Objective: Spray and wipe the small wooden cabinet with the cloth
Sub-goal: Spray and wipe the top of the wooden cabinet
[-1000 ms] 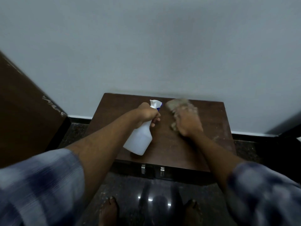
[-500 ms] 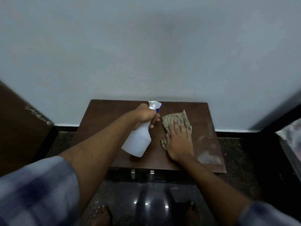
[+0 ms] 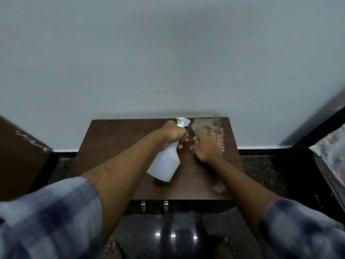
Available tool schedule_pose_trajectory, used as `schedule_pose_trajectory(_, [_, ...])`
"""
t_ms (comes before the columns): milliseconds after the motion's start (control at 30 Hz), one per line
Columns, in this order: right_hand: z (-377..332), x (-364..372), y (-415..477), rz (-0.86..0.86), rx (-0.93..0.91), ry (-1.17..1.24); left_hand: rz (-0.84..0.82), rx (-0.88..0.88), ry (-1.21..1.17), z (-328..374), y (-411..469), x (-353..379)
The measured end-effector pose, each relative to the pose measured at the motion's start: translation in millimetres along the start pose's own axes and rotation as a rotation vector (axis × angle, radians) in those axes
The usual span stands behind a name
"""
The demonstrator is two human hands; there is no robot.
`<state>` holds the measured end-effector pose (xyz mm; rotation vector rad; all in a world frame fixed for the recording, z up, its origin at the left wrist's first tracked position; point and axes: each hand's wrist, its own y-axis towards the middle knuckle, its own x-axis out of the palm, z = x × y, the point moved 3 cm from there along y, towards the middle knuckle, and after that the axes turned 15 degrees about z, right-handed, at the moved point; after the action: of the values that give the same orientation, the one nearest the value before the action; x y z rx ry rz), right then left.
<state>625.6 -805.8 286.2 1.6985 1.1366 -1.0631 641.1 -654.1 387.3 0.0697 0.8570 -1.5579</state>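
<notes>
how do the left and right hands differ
The left hand grips the tilted spray bottle at its neck; the right hand lies flat, pressing the cloth on the cabinet. The left hand looks sharp; the right hand is blurred. Both reach over the cabinet top.

1. The small dark brown wooden cabinet (image 3: 119, 146) has a smooth top with a dull sheen and pale dusty smears at its right front.
2. The white plastic spray bottle (image 3: 165, 165) looks smooth and milky, with a blue-tipped plastic trigger head.
3. The beige-grey cloth (image 3: 207, 128) looks soft and matt; blur hides its weave.
4. Two small silvery metal handles (image 3: 143, 205) shine faintly.
5. The dark speckled stone floor (image 3: 175, 236) is polished and glossy and mirrors spots of light.
6. The pale grey wall (image 3: 168, 53) is smooth and matt.
7. The blue-and-white checked sleeve (image 3: 48, 217) is matt woven fabric.
8. The brown wooden panel (image 3: 18, 156) is matt, with white scuffs.
</notes>
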Motion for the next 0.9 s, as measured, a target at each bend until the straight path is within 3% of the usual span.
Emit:
schedule_pose_trajectory(67, [7,7,10,-0.028,-0.169,-0.056,-0.022,-0.008,0.001,-7,3,-5])
schedule_pose_trajectory(167, [38,0,55,-0.020,0.142,-0.101,-0.044,0.014,0.023,-10,-1,-9])
schedule_pose_trajectory(200, [31,1,51,-0.025,0.150,-0.103,-0.044,0.025,0.022,-8,-2,-11])
schedule_pose_trajectory(333, [0,7,6,-0.029,-0.346,-0.076,-0.052,0.016,-0.027,0,-1,-13])
schedule_pose_trajectory(467, [39,3,52,-0.095,-0.028,-0.031,-0.047,0.030,-0.003,-5,-29,-7])
schedule_pose_trajectory(567, [43,2,10,-0.062,-0.169,0.020,-0.073,0.013,-0.031,-12,-54,4])
schedule_pose_trajectory(633, [66,-9,-23,-0.031,-0.168,0.093,-0.070,0.000,-0.041,-23,-67,10])
schedule_pose_trajectory(733, [95,-36,-70,0.009,0.216,0.216,-0.075,-0.016,-0.033,-42,-90,19])
schedule_pose_trajectory(767, [93,-41,-94,0.045,0.243,0.193,-0.076,-0.020,-0.034,-48,-99,23])
schedule_pose_trajectory(833, [81,-49,-148,0.096,0.059,0.101,-0.060,-0.034,-0.024,-63,-114,32])
schedule_pose_trajectory(900, [81,-52,-185,0.023,-0.200,0.072,-0.059,-0.061,-0.047,-77,-127,41])
